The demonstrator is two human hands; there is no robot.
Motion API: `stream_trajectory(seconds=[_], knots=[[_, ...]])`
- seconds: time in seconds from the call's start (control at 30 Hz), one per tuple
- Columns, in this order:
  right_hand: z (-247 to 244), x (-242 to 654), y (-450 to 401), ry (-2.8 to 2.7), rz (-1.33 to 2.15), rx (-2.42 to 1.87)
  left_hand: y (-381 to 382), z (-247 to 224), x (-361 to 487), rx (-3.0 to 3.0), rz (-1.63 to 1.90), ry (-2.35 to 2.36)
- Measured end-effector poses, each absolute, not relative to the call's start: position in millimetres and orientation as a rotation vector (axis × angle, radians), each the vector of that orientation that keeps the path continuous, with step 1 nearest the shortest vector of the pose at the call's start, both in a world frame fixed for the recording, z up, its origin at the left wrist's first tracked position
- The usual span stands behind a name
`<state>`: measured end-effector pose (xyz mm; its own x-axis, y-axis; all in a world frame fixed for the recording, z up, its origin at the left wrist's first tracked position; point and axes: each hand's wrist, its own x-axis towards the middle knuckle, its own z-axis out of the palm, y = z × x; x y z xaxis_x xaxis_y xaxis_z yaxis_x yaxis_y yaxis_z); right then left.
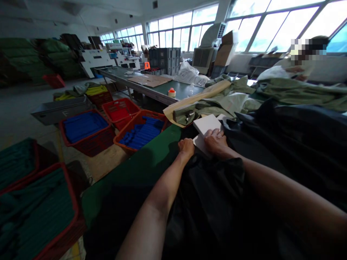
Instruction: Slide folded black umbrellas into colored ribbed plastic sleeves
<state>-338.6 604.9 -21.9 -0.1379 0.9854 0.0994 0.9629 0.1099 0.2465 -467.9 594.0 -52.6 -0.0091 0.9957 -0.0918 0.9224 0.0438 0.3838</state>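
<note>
Two flat white boxes or blocks lie at the far end of the dark fabric, the upper white box (206,123) tilted across the lower white piece (200,142). My right hand (216,142) rests over the near edge of the upper one, its fingers bent against it. Beside the lower piece's left corner, my left hand (185,146) is closed; what its fingers hold is hidden. Black fabric (206,191) is bunched under and between my forearms and spreads off to the right. Green tabletop (151,155) shows left of my left hand.
Red crates with blue fabric (85,126) and dark green fabric (40,209) stand on the floor to the left. Olive fabric (217,106) and a brown paper sheet (195,101) lie beyond the boxes. A tape roll (171,92) sits farther back. Another person (303,63) is at the right.
</note>
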Motion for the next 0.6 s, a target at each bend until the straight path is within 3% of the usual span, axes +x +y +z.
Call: stream_trajectory(seconds=[0.23, 0.4, 0.6], knots=[[21, -335, 590, 2.445, 0.269, 2.133, 591, -2, -488, 2.477, 0.655, 2.090], [70, -328, 562, 2.865, 0.245, 2.158, 586, 79, -513, 2.591, 1.057, 2.038], [153, -294, 508, 3.415, 0.423, 2.564, 550, 164, -527, 2.410, 1.620, 1.925]])
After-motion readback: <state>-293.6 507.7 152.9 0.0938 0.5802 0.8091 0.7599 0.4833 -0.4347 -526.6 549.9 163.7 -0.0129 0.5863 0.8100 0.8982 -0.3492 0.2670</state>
